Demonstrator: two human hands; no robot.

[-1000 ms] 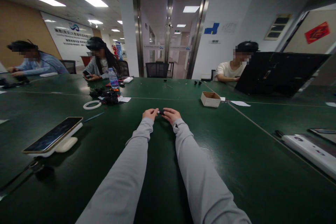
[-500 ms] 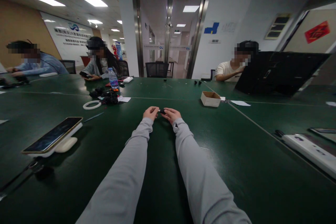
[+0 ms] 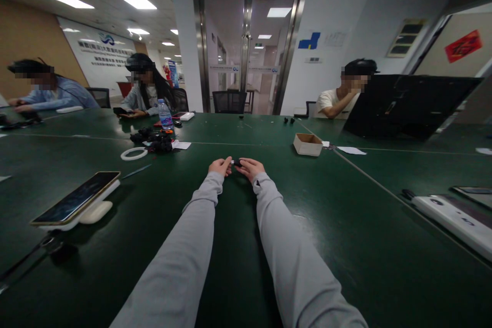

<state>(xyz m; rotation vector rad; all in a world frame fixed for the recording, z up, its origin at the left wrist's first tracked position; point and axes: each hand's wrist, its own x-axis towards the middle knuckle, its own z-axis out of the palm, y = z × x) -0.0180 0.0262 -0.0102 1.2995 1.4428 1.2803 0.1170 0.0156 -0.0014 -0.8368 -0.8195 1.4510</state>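
Both my hands meet over the middle of the green table. Between them is a small black object with a silvery end, too small to name for certain. My left hand is closed in a pinch at the silvery end. The fingers of my right hand are closed on the black part. The fingertips cover much of the object. Grey sleeves reach down to both wrists.
An open box stands ahead to the right. On the left are a phone on a white stand, a white tape ring, a bottle and black gear. A power strip lies at right; several people sit across.
My left hand has shifted very slightly left, and more of the silvery end shows between my hands. The person at right has raised a hand to the head.
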